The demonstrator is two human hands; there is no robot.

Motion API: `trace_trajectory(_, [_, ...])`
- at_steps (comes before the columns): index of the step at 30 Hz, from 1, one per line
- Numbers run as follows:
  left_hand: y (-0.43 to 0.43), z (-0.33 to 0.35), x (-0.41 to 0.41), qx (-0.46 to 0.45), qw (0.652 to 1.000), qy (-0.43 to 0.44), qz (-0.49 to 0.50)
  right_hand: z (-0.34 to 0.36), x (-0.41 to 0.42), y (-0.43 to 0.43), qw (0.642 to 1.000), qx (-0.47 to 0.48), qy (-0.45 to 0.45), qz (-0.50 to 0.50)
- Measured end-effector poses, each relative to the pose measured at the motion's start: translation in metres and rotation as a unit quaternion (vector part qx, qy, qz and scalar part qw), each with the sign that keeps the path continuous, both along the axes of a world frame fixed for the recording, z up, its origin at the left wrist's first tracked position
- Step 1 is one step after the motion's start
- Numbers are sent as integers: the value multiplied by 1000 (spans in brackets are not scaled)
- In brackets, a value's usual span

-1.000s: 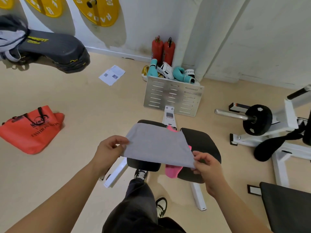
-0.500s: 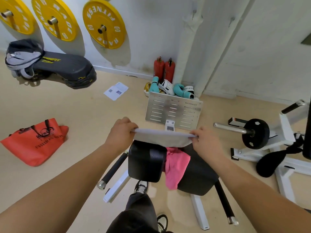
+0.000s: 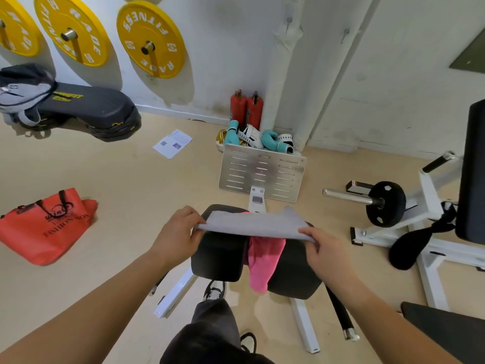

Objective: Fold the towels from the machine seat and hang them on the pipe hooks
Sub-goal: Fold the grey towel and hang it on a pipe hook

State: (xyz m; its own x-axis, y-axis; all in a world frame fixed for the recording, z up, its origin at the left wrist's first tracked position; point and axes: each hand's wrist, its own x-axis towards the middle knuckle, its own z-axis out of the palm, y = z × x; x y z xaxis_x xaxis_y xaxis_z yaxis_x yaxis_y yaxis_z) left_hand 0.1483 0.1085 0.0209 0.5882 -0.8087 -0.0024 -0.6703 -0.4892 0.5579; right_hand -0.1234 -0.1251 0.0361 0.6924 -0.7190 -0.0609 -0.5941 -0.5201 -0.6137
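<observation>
Since a moment ago: both hands have lowered slightly and the grey towel [image 3: 256, 223], then edge-on, now shows its upper face above the machine seat [image 3: 220, 256].
Left hand [image 3: 178, 233]: closed in a pinch on the towel's left end, thumb on top.
Right hand [image 3: 321, 248]: pinched shut on the towel's right end, nearer the camera than the left.
Towel position: stretched flat between the two hands, clear of the seat, far right corner curling up.
Remaining: pink towel [image 3: 263, 261] draped down the gap in the seat, below the grey one.
Step in hand: likely a fold in the air; keep the cloth taut, bring the ends together with edges matched, and tuck in that loose corner.
Destination: pipe hooks [image 3: 289, 20] on the wall beyond the seat, well apart from the towel.
</observation>
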Motion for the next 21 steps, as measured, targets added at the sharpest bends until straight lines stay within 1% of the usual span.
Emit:
trace_trajectory(3, [20, -22, -17, 75, 995, 68, -11, -23, -20, 18, 994, 88, 65, 30])
trace_trajectory(5, [31, -28, -24, 105, 990, 92, -4, -26, -28, 24, 986, 127, 100, 49])
trace_trajectory(7, [38, -29, -28, 120, 986, 113, 8, -27, -34, 25, 979, 160, 113, 55])
trace_trajectory(10, [42, -25, -29, 129, 969, 206, 36, -27, -39, 21, 973, 184, 123, 57])
trace_trajectory(12, [39, -20, -27, 115, 954, 272, 59, -29, -39, 16, 976, 171, 123, 53])
trace_trajectory(14, [32, -20, -22, 83, 939, 321, 91, -32, -33, 10, 976, 187, 109, 37])
trace_trajectory(16, [22, -21, -15, 54, 924, 354, 132, -37, -23, 2, 967, 241, 85, -2])
trace_trajectory(19, [-2, -24, 1, 15, 903, 395, 167, -45, 2, -17, 939, 329, 40, -91])
trace_trajectory(21, [-21, -30, 13, 15, 900, 400, 173, -53, 22, -29, 930, 344, 43, -125])
